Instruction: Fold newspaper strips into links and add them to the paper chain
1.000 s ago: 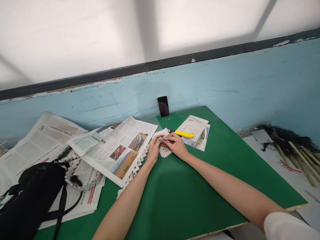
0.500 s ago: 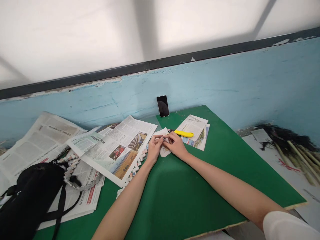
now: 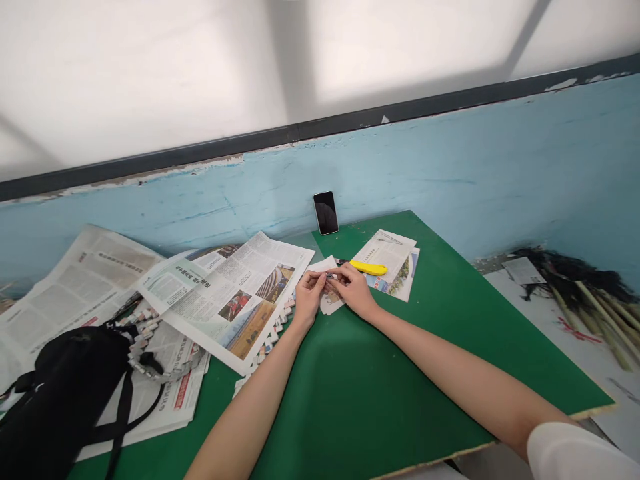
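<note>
My left hand (image 3: pixel 309 295) and my right hand (image 3: pixel 353 291) meet over the green table, fingertips almost touching. Both are closed in a pinch on a small folded piece of paper (image 3: pixel 329 275), mostly hidden by the fingers. Beneath them lie some small cut paper pieces (image 3: pixel 330 305). Just right of my right hand, a yellow utility knife (image 3: pixel 369 268) rests partly on cut newspaper sheets (image 3: pixel 387 250). A chain of folded paper (image 3: pixel 273 337) runs beside my left forearm, partly under a newspaper page (image 3: pixel 240 293).
A phone (image 3: pixel 326 213) leans upright against the blue wall (image 3: pixel 240 193). On the left, a black bag (image 3: pixel 75 380) with straps lies on spread newspapers (image 3: pixel 173 417). The green table (image 3: pixel 350 387) ends at the right, beyond which bundled sticks (image 3: pixel 600 313) lie lower down.
My fingers have shifted slightly around the small paper, and a little more of it shows between them. My arms and the things on the table stay in place.
</note>
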{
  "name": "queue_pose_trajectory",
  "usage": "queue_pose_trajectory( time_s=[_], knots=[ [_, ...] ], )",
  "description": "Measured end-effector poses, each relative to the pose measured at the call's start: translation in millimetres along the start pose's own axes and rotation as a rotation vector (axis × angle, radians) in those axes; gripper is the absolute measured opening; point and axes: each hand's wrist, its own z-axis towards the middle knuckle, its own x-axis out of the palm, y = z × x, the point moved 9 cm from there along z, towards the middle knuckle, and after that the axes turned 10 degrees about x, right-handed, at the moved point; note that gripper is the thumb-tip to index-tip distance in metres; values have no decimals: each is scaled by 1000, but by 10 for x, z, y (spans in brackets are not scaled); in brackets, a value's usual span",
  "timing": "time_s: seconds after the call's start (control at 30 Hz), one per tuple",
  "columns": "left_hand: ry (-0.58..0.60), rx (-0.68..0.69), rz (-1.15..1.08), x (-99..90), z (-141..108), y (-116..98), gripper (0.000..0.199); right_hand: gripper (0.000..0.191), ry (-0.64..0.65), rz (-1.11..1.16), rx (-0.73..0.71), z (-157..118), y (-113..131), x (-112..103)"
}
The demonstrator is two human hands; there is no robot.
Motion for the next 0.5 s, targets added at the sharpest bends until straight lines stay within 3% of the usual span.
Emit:
queue_pose_trajectory(
  time_s=[0.5],
  knots=[
    [-25,-18,27,2,0,-28,34,10,-65,34,-7,22,-27,-66]
  ],
)
